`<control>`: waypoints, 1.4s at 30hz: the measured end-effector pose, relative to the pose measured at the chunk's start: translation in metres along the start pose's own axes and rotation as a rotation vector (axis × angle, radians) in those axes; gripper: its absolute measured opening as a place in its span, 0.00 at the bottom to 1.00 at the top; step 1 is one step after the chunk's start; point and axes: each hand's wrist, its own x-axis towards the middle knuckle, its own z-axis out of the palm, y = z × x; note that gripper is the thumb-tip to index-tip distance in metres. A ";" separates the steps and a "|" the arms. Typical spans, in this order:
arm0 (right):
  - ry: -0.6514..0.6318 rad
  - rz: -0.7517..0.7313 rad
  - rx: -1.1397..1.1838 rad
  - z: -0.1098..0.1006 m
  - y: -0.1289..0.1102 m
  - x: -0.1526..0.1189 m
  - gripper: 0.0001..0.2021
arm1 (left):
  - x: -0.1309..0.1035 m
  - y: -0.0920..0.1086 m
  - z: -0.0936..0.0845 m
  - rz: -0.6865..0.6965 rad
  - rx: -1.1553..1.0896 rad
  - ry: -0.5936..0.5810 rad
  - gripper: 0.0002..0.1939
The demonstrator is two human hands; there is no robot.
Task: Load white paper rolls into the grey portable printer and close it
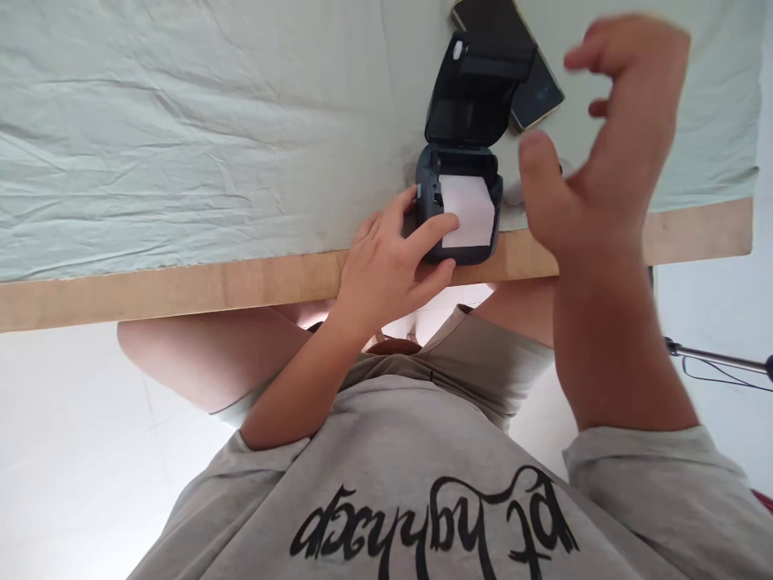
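Note:
A small dark label printer (426, 173) sits at the table's front edge with its black lid (468, 105) swung up and back. White paper (474, 213), which looks like a roll, lies in its compartment. My left hand (386, 266) grips the printer's left side and front, one finger pressing on the paper's edge. To the right of the printer, my right hand (609, 153) is raised above the table, thumb and bent fingers apart, with nothing visible in it. Its fingertips are slightly blurred.
Behind the lid lies a dark smartphone (537, 93), partly covered by it. A whitish object (514, 187) is half hidden behind my right thumb. Wrinkled pale green cloth (211, 145) covers the table up to a wooden front edge (181, 290). A metal rod (718, 355) stands out at the right.

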 end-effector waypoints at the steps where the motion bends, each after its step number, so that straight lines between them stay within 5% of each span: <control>1: -0.029 0.005 -0.014 0.001 0.005 0.013 0.19 | 0.000 0.000 0.000 -0.002 0.003 -0.004 0.20; 6: -0.224 0.068 0.124 0.007 0.001 0.038 0.21 | 0.001 0.001 0.000 -0.016 0.004 -0.001 0.20; 12: 0.326 0.364 0.467 0.024 -0.041 -0.055 0.08 | 0.000 0.000 0.001 -0.021 -0.033 0.002 0.20; 14: 0.335 0.450 0.496 0.029 -0.044 -0.084 0.08 | 0.000 -0.001 0.001 -0.022 -0.040 0.006 0.20; 17: 0.267 0.531 0.513 0.031 -0.038 -0.097 0.14 | 0.000 -0.002 0.001 -0.032 -0.042 -0.016 0.20; 23: -0.012 0.830 0.526 0.030 -0.016 -0.061 0.25 | 0.002 -0.001 0.000 -0.049 -0.044 -0.010 0.29; 26: -0.031 0.913 0.539 0.034 -0.012 -0.053 0.28 | 0.002 0.000 0.000 -0.059 -0.033 -0.012 0.32; 42: -0.225 0.923 0.744 0.026 -0.003 -0.046 0.29 | 0.003 0.001 0.002 -0.053 0.000 0.007 0.30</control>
